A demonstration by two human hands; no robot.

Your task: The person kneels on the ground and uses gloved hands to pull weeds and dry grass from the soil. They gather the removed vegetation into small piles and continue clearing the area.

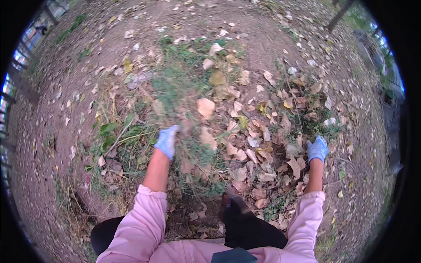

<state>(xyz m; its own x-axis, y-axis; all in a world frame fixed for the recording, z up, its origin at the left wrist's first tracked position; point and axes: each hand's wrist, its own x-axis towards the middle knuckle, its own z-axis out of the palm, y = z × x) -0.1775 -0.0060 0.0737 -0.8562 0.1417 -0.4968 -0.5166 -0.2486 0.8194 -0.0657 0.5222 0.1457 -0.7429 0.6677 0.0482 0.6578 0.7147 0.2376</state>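
Note:
My left hand point(166, 141), in a light blue and white work glove, is closed at the edge of a motion-blurred bunch of green weeds point(194, 148). Feathery stems spread to its right and above it. My right hand point(318, 149), gloved alike, reaches into low green plants point(324, 126) at the right side of the pile, and its fingertips are partly hidden there. Between both hands lies a heap of dry brown leaves point(251, 156) mixed with green stalks. Left of my left hand are broad green leaves point(107, 130) and a thin bare twig point(120, 138).
Brown soil point(131, 42) strewn with fallen leaves surrounds the pile. My dark-clad leg point(250, 227) extends close to its near edge. Dry straw point(82, 210) lies at lower left. Tree trunks point(340, 14) and posts point(23, 83) stand at the rim, with grey stones or debris point(365, 49) at right.

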